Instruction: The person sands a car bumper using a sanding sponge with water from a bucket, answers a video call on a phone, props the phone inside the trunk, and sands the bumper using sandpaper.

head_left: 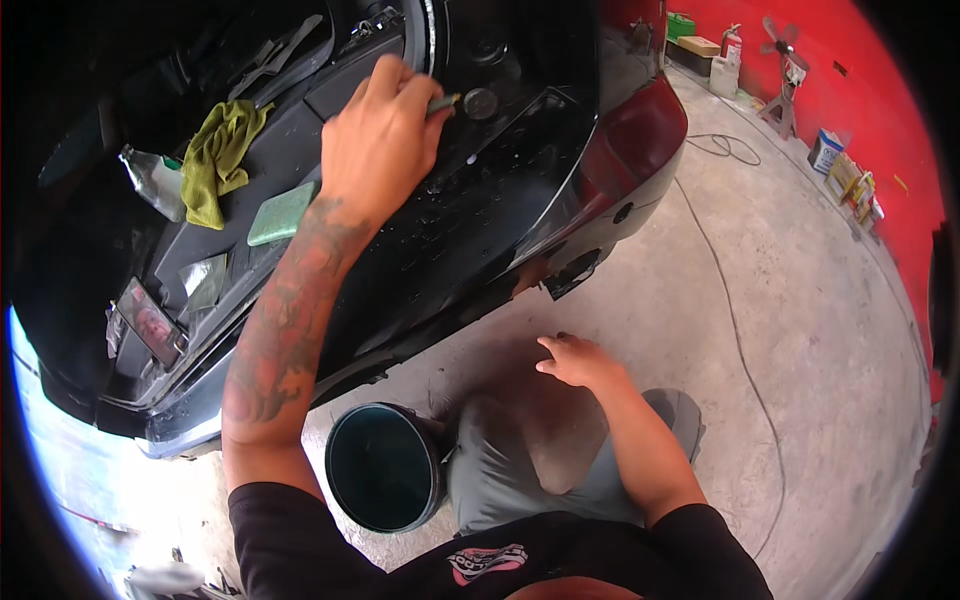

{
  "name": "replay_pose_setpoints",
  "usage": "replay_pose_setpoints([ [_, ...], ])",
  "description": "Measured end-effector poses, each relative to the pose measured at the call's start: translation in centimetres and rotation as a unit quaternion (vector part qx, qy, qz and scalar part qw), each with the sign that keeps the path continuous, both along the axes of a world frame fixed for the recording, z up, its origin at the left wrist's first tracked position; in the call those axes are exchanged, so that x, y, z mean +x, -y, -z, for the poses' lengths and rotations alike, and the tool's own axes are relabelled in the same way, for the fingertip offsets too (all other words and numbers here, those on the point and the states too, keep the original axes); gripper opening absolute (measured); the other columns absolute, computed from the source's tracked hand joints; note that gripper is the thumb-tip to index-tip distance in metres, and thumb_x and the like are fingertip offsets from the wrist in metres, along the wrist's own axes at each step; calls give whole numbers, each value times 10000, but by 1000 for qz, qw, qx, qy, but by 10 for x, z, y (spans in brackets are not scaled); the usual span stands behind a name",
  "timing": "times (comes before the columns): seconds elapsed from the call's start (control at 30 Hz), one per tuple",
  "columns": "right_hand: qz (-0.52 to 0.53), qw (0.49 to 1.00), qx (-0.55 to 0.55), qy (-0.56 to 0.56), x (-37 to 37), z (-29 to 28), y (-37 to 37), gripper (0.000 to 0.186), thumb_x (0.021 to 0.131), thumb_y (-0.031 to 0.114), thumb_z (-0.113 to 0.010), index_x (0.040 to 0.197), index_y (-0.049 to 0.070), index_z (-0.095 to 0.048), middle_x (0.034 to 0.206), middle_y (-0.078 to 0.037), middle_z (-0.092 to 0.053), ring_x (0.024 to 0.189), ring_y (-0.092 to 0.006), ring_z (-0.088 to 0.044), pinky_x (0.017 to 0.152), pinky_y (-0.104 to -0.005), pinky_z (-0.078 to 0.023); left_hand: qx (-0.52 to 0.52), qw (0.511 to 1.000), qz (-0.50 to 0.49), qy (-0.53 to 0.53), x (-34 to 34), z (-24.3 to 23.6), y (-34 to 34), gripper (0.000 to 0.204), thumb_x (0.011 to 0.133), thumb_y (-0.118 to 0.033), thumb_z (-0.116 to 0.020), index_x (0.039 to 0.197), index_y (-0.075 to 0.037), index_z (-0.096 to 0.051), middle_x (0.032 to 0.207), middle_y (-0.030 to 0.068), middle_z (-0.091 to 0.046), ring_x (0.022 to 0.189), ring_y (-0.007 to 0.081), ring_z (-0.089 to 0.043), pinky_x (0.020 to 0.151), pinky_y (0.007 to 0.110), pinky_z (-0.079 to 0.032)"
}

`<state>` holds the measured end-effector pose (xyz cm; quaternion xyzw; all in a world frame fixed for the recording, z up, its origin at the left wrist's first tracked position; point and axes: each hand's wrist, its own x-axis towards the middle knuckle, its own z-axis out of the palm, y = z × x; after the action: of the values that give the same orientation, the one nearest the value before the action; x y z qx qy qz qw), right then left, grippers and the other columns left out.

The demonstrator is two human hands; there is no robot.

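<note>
My left hand (385, 130) is closed round a slim greenish stick-like tool (443, 103) with a yellowish tip, its exact kind too small to make out. The tip sits beside a round dark cap (481, 104) on the wet black car body (460, 205). Over my knee hangs my right hand (572, 360), holding nothing, its index finger and thumb apart. Left of my forearm, a green sponge (283, 213), an olive-green cloth (220, 150) and a clear plastic bottle (155, 182) rest on the car. A phone (150, 322) leans at the lower left of the opening.
A dark bucket (436, 470) of greenish water stands on the floor by my leg. Along the concrete floor at right runs a thin cable (735, 335). Against the red wall are a jack stand (782, 105), a fire extinguisher (731, 45) and several containers (826, 150).
</note>
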<state>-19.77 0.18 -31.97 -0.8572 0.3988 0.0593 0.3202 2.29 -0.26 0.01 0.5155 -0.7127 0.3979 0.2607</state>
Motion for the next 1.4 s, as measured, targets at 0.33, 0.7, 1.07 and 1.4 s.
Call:
replay_pose_setpoints([
  [0.33,-15,1000,-8,21,5,2,2,579,952,401,-611,1443,119,-489,1394,-169,-550,1280,-344,-540,1042,-458,-460,-38,999,16,16,-3,-23,18,181,858,-222,-763,987,-113,-696,1047,66,-582,846,304,-670,655,417,-534],
  [0.7,-28,1000,-2,-3,1,-11,1,598,957,426,-596,1447,103,-479,1415,-173,-536,1308,-335,-521,1055,-471,-452,-28,998,19,45,-5,-22,18,172,855,-225,-766,982,-126,-705,1047,54,-570,845,294,-666,676,415,-536],
  [1.07,-9,1000,6,20,8,-9,-2,589,960,405,-601,1440,86,-483,1412,-197,-536,1308,-352,-515,1082,-460,-423,36,997,-10,68,-23,-23,5,65,795,-72,-631,852,-42,-620,1034,140,-517,954,315,-594,687,411,-570],
  [1.4,-24,999,9,32,5,0,3,603,937,388,-637,1438,86,-490,1382,-204,-560,1285,-363,-530,1067,-451,-439,-71,988,2,137,-14,-20,23,98,757,-161,-666,718,-81,-708,954,93,-573,888,245,-626,577,360,-567],
])
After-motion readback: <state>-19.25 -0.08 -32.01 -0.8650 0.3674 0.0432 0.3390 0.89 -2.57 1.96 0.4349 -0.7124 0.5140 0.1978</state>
